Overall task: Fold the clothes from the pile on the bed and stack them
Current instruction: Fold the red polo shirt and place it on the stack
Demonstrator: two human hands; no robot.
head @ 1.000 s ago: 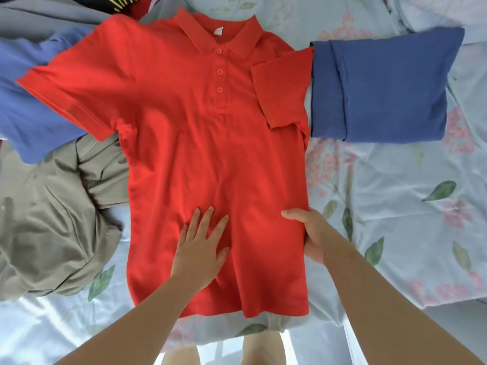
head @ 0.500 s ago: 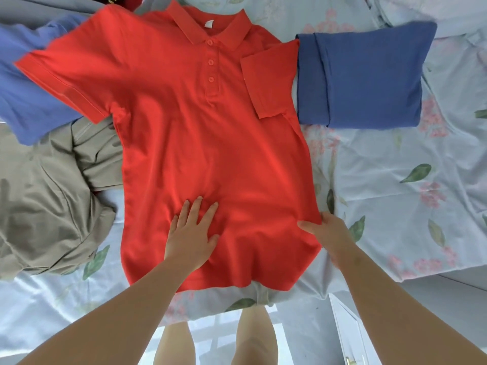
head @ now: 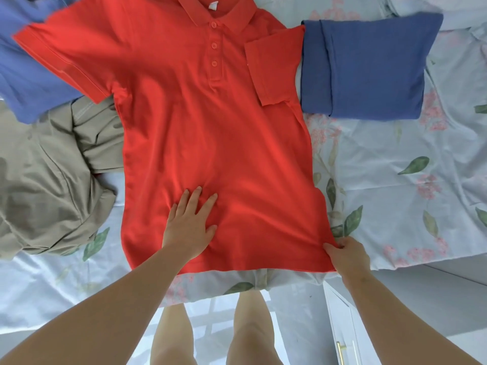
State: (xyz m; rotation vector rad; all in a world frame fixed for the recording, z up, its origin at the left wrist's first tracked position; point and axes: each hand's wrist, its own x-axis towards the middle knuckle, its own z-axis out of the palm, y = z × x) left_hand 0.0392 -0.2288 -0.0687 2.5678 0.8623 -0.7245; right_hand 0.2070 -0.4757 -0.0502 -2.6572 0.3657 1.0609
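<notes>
Red polo shirt [head: 210, 143] is lying face up, spread on the floral bedsheet [head: 395, 185], its collar pointing far and its hem lying at the near edge of the bed. Its right sleeve [head: 271, 67] is lying folded in over the chest. The left hand [head: 189, 225] is pressing flat on the lower front of the shirt, fingers straight and spread. The right hand [head: 345, 255] is pinching the near right hem corner, fingers curling round the fabric. A folded dark blue garment [head: 369, 67] is sitting just right of the shirt, touching it. A crumpled khaki garment [head: 47, 169] is lying at the left, with a light blue garment [head: 23, 75] beyond it.
</notes>
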